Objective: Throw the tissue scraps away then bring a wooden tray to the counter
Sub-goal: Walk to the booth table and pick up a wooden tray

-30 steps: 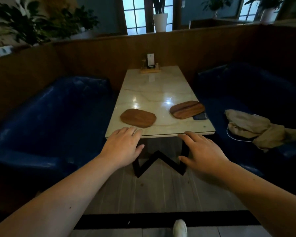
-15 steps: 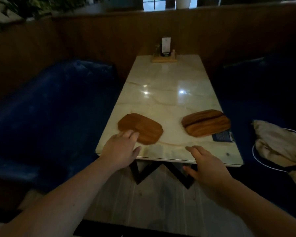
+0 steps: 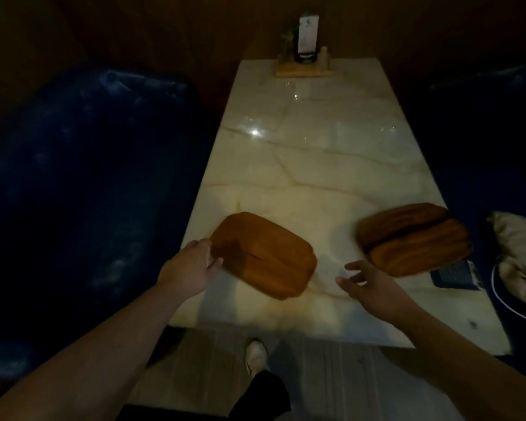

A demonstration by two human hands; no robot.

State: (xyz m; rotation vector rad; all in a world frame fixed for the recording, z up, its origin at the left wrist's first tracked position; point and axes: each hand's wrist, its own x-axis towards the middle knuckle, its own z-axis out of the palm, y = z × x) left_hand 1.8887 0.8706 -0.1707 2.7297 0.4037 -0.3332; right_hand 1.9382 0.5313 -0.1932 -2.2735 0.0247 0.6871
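There were 2 wooden trays (image 3: 263,256) (image 3: 413,238), 1 marble table (image 3: 310,165), 2 hands (image 3: 189,268) (image 3: 374,291), 1 condiment stand (image 3: 304,60), 1 shoe (image 3: 257,357), approx. 1 cloth (image 3: 520,256).

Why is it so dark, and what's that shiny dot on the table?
Head view: dim room, blue seats nearly black; the dot is lamp glare on the glossy pale marble table; the left brown wooden tray looks motion-blurred; wide lens bends table edges.

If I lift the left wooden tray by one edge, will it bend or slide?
The left tray looks like solid wood, so probably stiff. The table is glossy marble, so it may slide before lifting. The left hand touches only one edge; the far end may dip.
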